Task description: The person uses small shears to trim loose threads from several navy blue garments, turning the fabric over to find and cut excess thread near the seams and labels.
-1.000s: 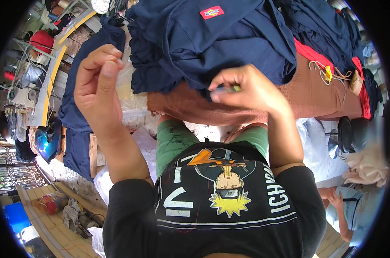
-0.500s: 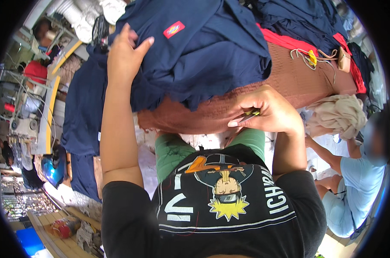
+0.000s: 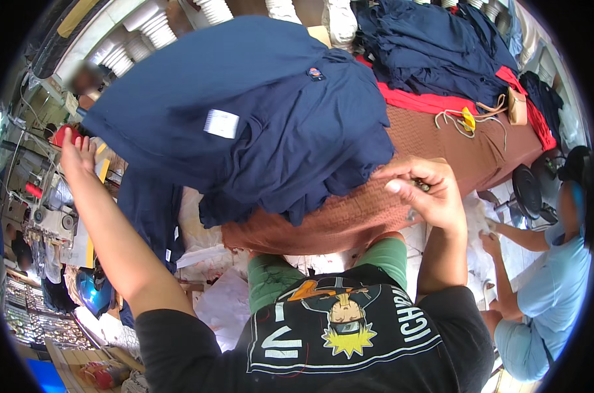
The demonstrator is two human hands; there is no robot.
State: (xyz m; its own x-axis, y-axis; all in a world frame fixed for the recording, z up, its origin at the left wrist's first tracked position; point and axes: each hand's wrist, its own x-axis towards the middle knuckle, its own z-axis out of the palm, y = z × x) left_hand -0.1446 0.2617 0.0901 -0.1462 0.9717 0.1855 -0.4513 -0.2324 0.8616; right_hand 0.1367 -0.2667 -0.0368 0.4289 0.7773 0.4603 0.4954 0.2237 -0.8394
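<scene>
Right hand (image 3: pixel 422 191) at the near edge of the rust-brown textured cloth-covered table (image 3: pixel 441 150), fingers pinched shut on a small dark object (image 3: pixel 421 186) — too small to identify. Just left of it on that table, a heap of navy blue work garments (image 3: pixel 264 131) with a small white label. Beyond the table's left end, left hand (image 3: pixel 77 154) raised, fingers spread and empty — apart from the navy heap. Further back on the table, red fabric (image 3: pixel 428 103) under another navy pile (image 3: pixel 428 52).
</scene>
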